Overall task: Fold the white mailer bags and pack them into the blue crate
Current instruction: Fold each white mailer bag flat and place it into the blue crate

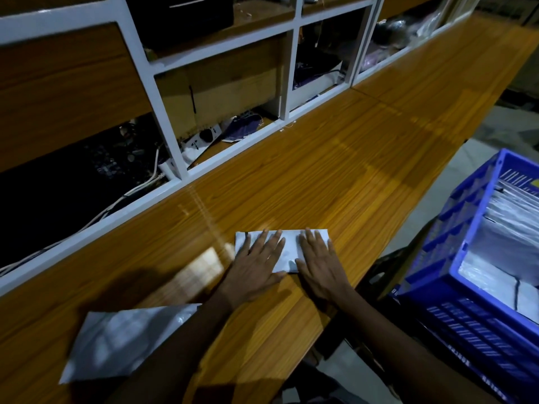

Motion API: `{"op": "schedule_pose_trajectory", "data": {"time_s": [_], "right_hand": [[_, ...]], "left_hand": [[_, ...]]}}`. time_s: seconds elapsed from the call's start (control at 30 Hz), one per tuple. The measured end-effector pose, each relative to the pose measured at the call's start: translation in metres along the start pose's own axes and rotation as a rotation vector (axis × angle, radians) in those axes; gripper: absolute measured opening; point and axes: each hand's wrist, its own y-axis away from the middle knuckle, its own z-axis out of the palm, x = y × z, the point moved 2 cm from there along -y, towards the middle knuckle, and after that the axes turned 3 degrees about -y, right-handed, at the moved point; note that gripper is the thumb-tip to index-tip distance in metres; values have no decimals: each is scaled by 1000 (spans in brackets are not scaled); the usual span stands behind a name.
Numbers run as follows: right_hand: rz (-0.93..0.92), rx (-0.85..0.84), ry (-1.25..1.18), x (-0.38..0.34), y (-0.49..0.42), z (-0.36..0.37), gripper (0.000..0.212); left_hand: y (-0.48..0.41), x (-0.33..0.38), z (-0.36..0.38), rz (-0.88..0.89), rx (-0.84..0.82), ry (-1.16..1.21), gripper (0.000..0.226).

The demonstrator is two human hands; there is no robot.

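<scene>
A folded white mailer bag (288, 243) lies flat on the wooden counter (350, 176), near its front edge. My left hand (256, 262) presses on the bag's left half with straight, spread fingers. My right hand (319, 260) presses flat on its right half. An unfolded white mailer bag (122, 342) lies at the near left, partly under my left forearm. The blue crate (455, 249) stands below the counter at the right and holds several folded white bags (507, 223).
A white-framed shelf unit (163, 118) runs along the counter's back edge, with a power strip (201, 138), cables and dark items in its compartments. The counter stretches far to the upper right. Grey floor (455, 158) shows beyond its front edge.
</scene>
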Motion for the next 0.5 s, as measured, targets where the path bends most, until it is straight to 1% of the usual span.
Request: {"op": "schedule_pose_trajectory", "data": {"time_s": [0.07,0.13,0.2,0.27,0.3,0.37,0.4,0.43,0.5], "right_hand": [[-38,-57,-13,-7,-14,-1,92],[-39,-26,-1,-4,-21,-3,95],[19,-5,25,10,-19,-8,99],[93,-3,69,29,-12,-13,104],[122,-7,69,37,-9,-14,103],[141,23,38,40,-5,-20,98],[103,63,39,38,-3,-24,94],[28,112,55,33,-1,-25,87],[-134,179,96,21,3,-21,64]], "left_hand": [[-16,4,4,-7,-36,17,72],[-22,-3,14,-24,-59,18,67],[-18,-17,21,-28,-65,2,63],[-10,-32,22,-45,-51,-37,67],[-7,-37,20,-59,-31,-43,70],[0,-41,11,-81,6,-26,77],[3,-39,6,-57,46,-16,74],[5,-35,3,-7,108,-14,66],[8,-25,-1,82,249,-37,39]]}}
